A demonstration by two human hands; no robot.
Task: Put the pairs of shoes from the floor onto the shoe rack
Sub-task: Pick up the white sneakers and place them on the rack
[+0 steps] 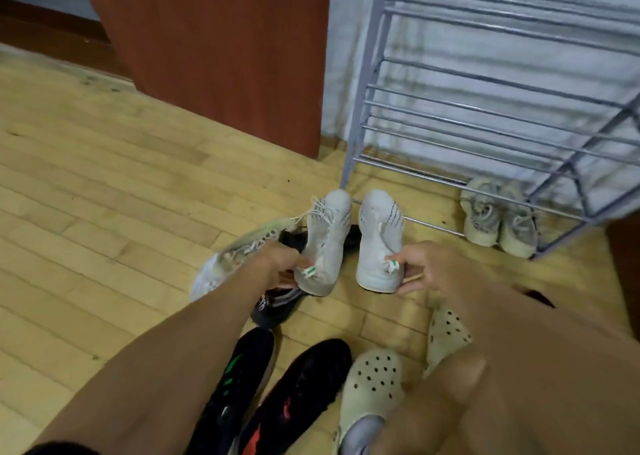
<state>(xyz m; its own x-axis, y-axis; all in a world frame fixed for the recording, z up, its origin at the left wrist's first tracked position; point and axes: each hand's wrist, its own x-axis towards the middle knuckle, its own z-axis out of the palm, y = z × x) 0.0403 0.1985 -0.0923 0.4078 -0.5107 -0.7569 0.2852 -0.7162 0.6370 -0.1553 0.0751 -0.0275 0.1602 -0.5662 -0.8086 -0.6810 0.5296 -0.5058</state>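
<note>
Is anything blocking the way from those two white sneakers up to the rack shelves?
Nothing visible does. The left hand and right hand each hold one of the white sneakers just in front of the shoe rack, whose upper shelves look bare. A beige pair sits at the bottom right, off to the side.

This looked like a home entryway. A grey metal shoe rack with bar shelves (485, 108) stood against a pale wall (450, 56), beside a reddish-brown wooden panel (214, 49), perhaps a door or cabinet side. The light wooden plank floor (86, 195) was strewn with everyday footwear: white lace-up sneakers (379, 243), black trainers (242, 378), cream perforated clogs (372, 385).
</note>
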